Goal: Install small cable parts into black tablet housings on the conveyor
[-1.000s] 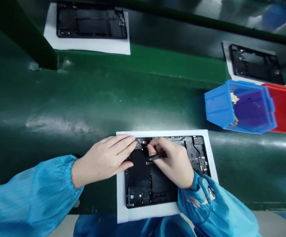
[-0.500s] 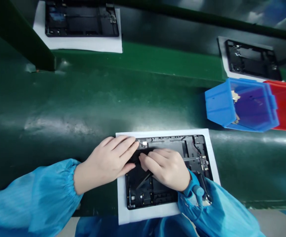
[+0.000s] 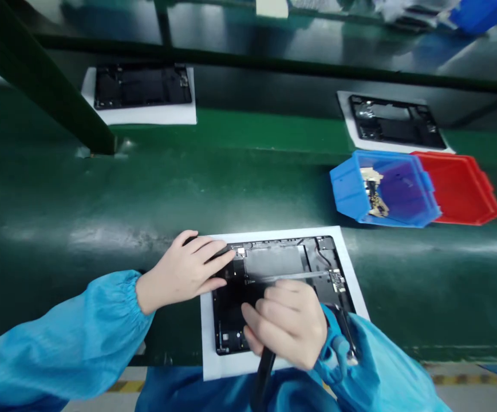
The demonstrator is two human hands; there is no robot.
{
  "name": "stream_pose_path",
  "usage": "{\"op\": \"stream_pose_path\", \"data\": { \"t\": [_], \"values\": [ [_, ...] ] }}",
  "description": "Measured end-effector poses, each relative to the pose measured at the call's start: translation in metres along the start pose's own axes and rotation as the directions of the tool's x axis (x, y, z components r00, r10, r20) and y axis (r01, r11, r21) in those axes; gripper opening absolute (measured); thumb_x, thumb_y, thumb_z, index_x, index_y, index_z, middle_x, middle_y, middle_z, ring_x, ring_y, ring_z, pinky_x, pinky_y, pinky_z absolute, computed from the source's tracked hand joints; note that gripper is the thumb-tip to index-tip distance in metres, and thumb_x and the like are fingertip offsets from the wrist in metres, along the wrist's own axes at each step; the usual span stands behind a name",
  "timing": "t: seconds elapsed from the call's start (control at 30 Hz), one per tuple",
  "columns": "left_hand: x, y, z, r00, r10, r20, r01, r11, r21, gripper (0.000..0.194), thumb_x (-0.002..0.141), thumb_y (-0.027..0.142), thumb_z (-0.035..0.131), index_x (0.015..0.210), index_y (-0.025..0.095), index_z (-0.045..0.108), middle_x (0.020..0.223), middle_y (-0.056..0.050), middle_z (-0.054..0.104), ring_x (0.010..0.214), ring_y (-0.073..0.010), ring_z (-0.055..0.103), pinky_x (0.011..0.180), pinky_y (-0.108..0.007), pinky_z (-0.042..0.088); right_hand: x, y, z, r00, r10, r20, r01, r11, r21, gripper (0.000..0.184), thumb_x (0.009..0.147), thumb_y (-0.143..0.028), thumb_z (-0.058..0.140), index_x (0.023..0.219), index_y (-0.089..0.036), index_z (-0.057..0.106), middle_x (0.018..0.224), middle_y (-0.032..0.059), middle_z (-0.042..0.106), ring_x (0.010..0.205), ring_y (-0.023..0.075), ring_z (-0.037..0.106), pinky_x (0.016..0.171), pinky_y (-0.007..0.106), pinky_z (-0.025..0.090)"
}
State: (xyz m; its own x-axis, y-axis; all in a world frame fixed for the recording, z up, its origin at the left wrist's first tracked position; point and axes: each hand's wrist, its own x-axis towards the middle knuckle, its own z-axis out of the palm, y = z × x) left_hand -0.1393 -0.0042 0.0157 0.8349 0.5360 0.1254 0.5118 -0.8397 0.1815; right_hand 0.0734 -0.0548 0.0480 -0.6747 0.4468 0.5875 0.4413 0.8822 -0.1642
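Note:
A black tablet-like housing (image 3: 274,262) with small circuit parts and a thin ribbon strip lies on a white sheet (image 3: 209,363) near the bench's front edge. My left hand (image 3: 184,268) is open, fingers spread, its fingertips over the housing's upper left corner. Above the housing's lower middle, my right hand (image 3: 289,323) is closed round a slim black tool (image 3: 264,372). The tool's near end sticks out below my fist towards my body; its exact kind cannot be made out. My right hand hides part of the housing. A blue wrist strap (image 3: 336,346) circles my right wrist.
A blue bin (image 3: 347,186) holding small metallic pieces stands at the right, beside a red bin (image 3: 457,191). Two more black housings (image 3: 143,86) (image 3: 397,121) lie on white sheets at the back. A green post (image 3: 72,109) rises at the left.
My right hand has moved down towards me and turned, so the tool now points towards my body. My left hand's fingers have spread and shifted slightly left. The camera view has tilted up.

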Motion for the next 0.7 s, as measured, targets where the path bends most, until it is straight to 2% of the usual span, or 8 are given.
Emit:
{"op": "stream_pose_path", "data": {
  "t": [0.13,0.23,0.33,0.4,0.47,0.57,0.63,0.7],
  "values": [
    [0.007,-0.005,-0.001,0.997,-0.037,-0.072,0.030,0.995,-0.091,0.029,0.089,0.032,0.046,0.116,0.025,0.055,0.114,-0.008,0.058,0.110,-0.0241,0.051,0.100,-0.050,0.031,-0.006,-0.029,-0.016,0.997,-0.074,-0.011,0.073,0.996,-0.059,0.009,0.077,-0.014,0.061,0.070,-0.013,0.066,0.054,0.0012,0.054,0.050,0.0132,0.049,0.040,0.029,0.033],
    [0.032,-0.006,-0.004,0.982,-0.157,-0.101,0.124,0.952,-0.278,0.032,0.090,0.030,0.044,0.120,0.019,0.048,0.115,-0.010,0.054,0.109,-0.0204,0.051,0.096,-0.039,0.040,-0.020,-0.039,-0.026,0.996,-0.076,0.036,0.078,0.996,-0.044,0.012,0.079,-0.015,0.058,0.072,-0.012,0.068,0.055,0.0023,0.055,0.052,0.0142,0.050,0.041,0.030,0.036],
    [0.068,-0.001,-0.003,0.969,-0.244,-0.027,0.223,0.921,-0.318,0.043,0.087,0.032,0.049,0.124,0.014,0.039,0.109,-0.011,0.056,0.098,-0.0204,0.057,0.083,-0.034,0.048,-0.033,-0.035,-0.033,0.989,-0.131,0.061,0.135,0.988,-0.068,0.015,0.080,-0.014,0.055,0.073,-0.010,0.067,0.054,0.0023,0.053,0.048,0.0134,0.047,0.039,0.030,0.032],
    [0.087,0.007,-0.002,0.969,-0.235,0.078,0.247,0.927,-0.283,0.046,0.084,0.032,0.052,0.124,0.014,0.038,0.095,-0.007,0.060,0.083,-0.0198,0.061,0.072,-0.032,0.049,-0.040,-0.027,-0.041,0.985,-0.157,0.076,0.165,0.981,-0.106,0.013,0.079,-0.012,0.054,0.074,-0.010,0.066,0.055,0.0024,0.052,0.047,0.0135,0.046,0.039,0.030,0.031],
    [0.098,0.015,-0.001,0.968,-0.190,0.162,0.227,0.939,-0.257,0.035,0.085,0.030,0.052,0.115,0.015,0.045,0.081,-0.003,0.060,0.073,-0.0184,0.060,0.065,-0.029,0.048,-0.049,-0.015,-0.054,0.984,-0.154,0.088,0.166,0.974,-0.153,0.013,0.080,-0.010,0.052,0.077,-0.009,0.065,0.056,0.0025,0.053,0.048,0.0139,0.047,0.040,0.030,0.032],
    [0.099,0.019,-0.002,0.982,-0.118,0.147,0.148,0.965,-0.216,0.011,0.088,0.026,0.047,0.088,0.018,0.054,0.083,-0.003,0.059,0.078,-0.0172,0.059,0.070,-0.028,0.047,-0.069,0.012,-0.075,0.991,-0.102,0.088,0.120,0.967,-0.225,0.013,0.081,-0.007,0.050,0.079,-0.011,0.062,0.054,0.0008,0.053,0.048,0.0133,0.048,0.043,0.029,0.034],
    [0.097,0.010,-0.008,0.983,-0.139,0.120,0.162,0.965,-0.205,0.016,0.090,0.025,0.041,0.080,0.018,0.052,0.086,-0.004,0.058,0.080,-0.0164,0.058,0.072,-0.027,0.046,-0.087,0.035,-0.086,0.993,-0.087,0.074,0.104,0.960,-0.259,0.014,0.083,-0.008,0.049,0.078,-0.012,0.061,0.051,-0.0006,0.052,0.046,0.0128,0.047,0.043,0.029,0.033],
    [0.103,-0.012,-0.022,0.959,-0.245,0.140,0.271,0.939,-0.214,0.020,0.092,0.028,0.035,0.084,0.019,0.051,0.079,-0.002,0.059,0.071,-0.0158,0.059,0.065,-0.026,0.045,-0.104,0.058,-0.091,0.996,-0.078,0.051,0.088,0.961,-0.261,0.015,0.084,-0.010,0.047,0.077,-0.013,0.060,0.049,-0.0004,0.052,0.045,0.0130,0.045,0.042,0.029,0.031]
  ]
}}
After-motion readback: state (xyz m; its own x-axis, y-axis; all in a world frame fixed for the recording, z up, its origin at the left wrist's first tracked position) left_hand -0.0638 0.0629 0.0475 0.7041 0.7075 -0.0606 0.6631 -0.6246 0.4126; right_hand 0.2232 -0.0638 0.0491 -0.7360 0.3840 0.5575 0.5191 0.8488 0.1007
